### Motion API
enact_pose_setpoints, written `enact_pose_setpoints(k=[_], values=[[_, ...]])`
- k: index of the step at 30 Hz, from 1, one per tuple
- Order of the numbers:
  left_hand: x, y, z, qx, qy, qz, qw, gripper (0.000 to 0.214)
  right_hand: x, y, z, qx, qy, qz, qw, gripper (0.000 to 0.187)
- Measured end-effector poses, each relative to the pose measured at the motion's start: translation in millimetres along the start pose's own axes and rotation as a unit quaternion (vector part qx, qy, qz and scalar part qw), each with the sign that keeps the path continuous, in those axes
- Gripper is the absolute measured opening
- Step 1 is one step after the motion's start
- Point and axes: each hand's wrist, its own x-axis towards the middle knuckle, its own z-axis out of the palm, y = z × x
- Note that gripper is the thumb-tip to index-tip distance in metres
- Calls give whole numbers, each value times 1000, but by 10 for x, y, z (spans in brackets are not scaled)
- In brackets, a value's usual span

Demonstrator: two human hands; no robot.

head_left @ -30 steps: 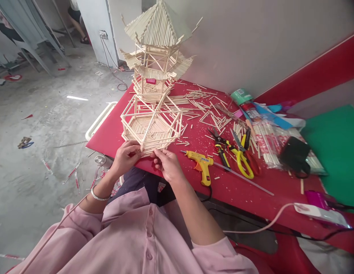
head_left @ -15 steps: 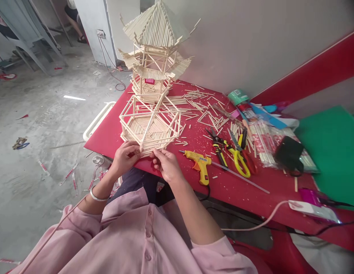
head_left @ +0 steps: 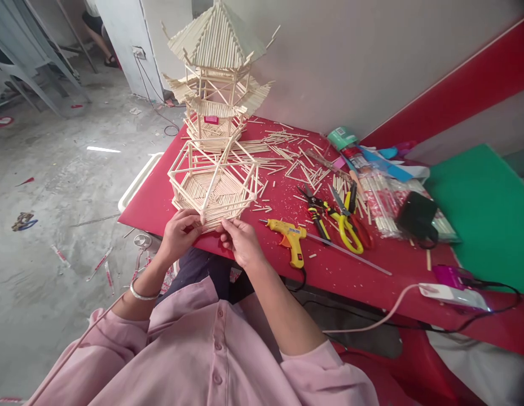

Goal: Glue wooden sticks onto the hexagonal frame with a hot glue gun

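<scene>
A hexagonal wooden stick frame [head_left: 213, 183] with a floor of laid sticks and open posts and rails sits at the table's near left. My left hand [head_left: 181, 234] is closed in a pinch at its front edge, by the corner post. My right hand [head_left: 241, 239] pinches the same edge a little to the right, fingers curled. Between my fingertips runs a thin wooden stick [head_left: 212, 226] along that edge; whether it is fixed there I cannot tell. A yellow glue gun [head_left: 290, 239] lies right of my right hand.
Behind the frame stands a tiered stick pagoda [head_left: 219, 73]. Loose sticks [head_left: 282, 146] litter the red table [head_left: 147, 194]. On the right are yellow-handled scissors [head_left: 348, 225], pliers [head_left: 318, 217], a clear glue stick [head_left: 350, 254], bagged sticks [head_left: 378, 206] and a white power strip [head_left: 452, 296].
The whole view has shifted slightly, so everything appears a little further left. Both hands keep their pinch at the frame's front edge.
</scene>
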Motion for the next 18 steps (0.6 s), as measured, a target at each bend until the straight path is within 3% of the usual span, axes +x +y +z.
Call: enact_pose_setpoints(k=[18], values=[[-11,-22,-5,4,-9,-9,1000,13,-8,-26,15,0,6,1,1000,22]])
